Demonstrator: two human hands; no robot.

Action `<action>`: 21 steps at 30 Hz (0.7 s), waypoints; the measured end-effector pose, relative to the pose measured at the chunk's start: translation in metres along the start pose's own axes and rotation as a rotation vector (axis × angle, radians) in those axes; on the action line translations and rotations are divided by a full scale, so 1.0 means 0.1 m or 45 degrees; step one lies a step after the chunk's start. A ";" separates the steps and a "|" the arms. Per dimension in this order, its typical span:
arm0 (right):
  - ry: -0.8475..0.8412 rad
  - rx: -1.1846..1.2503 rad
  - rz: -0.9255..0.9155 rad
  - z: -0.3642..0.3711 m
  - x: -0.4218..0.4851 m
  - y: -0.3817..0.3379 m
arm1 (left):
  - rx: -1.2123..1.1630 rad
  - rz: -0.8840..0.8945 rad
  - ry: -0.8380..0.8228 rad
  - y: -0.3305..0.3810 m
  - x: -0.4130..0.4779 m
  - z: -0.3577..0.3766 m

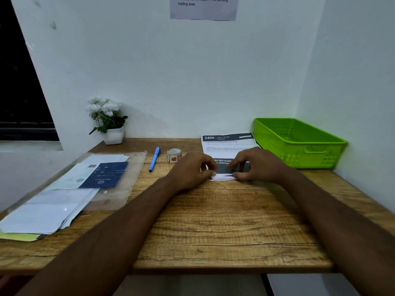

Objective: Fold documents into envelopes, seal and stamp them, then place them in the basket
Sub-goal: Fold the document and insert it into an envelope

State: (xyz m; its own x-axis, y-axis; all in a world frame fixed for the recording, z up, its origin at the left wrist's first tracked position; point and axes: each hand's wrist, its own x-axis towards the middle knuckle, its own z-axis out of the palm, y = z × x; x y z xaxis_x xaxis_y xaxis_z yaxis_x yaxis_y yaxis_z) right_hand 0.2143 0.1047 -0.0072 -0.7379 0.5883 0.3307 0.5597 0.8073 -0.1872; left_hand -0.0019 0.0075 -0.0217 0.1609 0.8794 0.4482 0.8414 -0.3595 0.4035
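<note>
My left hand (pixel 192 170) and right hand (pixel 257 165) are both at the near end of the document (pixel 227 144), fingers curled and pinching the folded-over edge, left hand at the left corner and right hand at the right. The sheet lies flat on the desk (pixel 213 223) towards the far right. Its long axis runs away from me towards the wall, and the dark header band reading "2400" is at the far end, with the print upright to me. The near end is doubled over into a narrow white fold that runs crosswise between my fingertips.

The green basket (pixel 299 144) sits in the far right corner of the desk, just beside the document's right edge. Left of my left hand are a roll of stamps (pixel 174 155) and then a blue pen (pixel 154 159), which points away from me. A pile of papers in a clear sleeve (pixel 85 184) lies at the left edge. A potted white flower (pixel 108 120) stands against the wall, and a printed notice (pixel 203 7) hangs above.
</note>
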 end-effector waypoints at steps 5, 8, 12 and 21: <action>0.175 -0.138 -0.070 0.00 0.02 -0.07 | -0.027 -0.015 0.058 -0.02 0.01 0.02; 0.324 -0.142 -0.176 0.04 0.05 -0.07 | -0.004 -0.024 0.153 0.00 0.02 0.03; 0.498 -0.066 -0.251 0.05 0.07 -0.10 | 0.021 -0.013 0.274 -0.01 0.05 0.03; 0.215 -0.121 -0.047 0.01 0.01 -0.07 | -0.053 -0.089 0.269 0.00 0.05 0.06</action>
State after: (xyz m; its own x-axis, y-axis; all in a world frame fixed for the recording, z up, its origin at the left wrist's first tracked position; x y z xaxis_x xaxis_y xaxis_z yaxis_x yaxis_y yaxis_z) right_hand 0.2093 0.0996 -0.0068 -0.6896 0.5356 0.4875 0.5723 0.8155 -0.0863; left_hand 0.0021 0.0134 -0.0242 -0.0126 0.8191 0.5735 0.8240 -0.3164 0.4700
